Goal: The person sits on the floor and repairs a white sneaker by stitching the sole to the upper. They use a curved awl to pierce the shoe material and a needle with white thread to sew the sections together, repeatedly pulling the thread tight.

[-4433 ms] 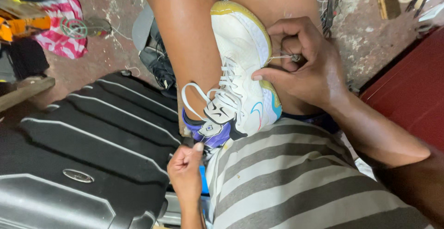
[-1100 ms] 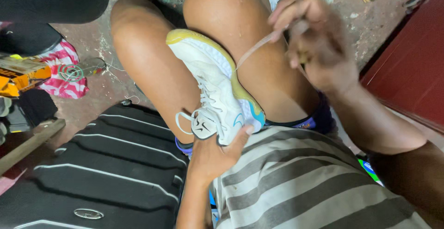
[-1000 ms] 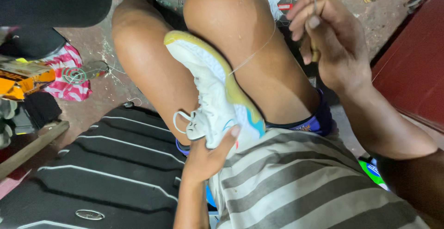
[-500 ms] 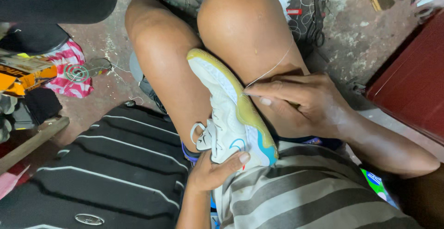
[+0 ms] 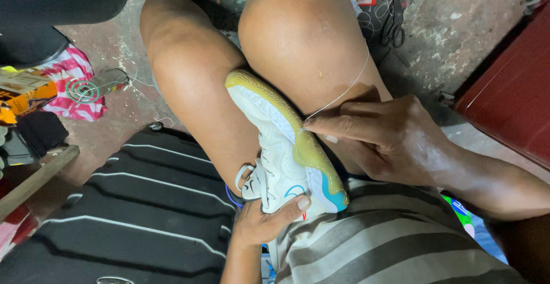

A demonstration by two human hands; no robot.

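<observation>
Your white sneaker (image 5: 281, 163) sits at centre frame, wedged between your two bare knees, its yellowish sole edge turned up and toe pointing toward the upper left; your left hand (image 5: 264, 222), low centre, grips the shoe's heel end, thumb pressed across the upper near a blue marking, fingers curled under and hidden; your right hand (image 5: 389, 138), right of centre, rests on your thigh with fingertips pinched together at the sole's rim, closed on a thin pale thread (image 5: 344, 92) that runs taut from the rim up and right across the knee; whether a needle sits in the pinch you cannot tell; the two hands are apart, one at each end of the shoe; a black ribbed suitcase (image 5: 137, 215) fills the lower left; a red cabinet (image 5: 510, 83) stands at right edge; pink patterned cloth (image 5: 77, 89) lies at upper left on the concrete floor (image 5: 447, 37).
</observation>
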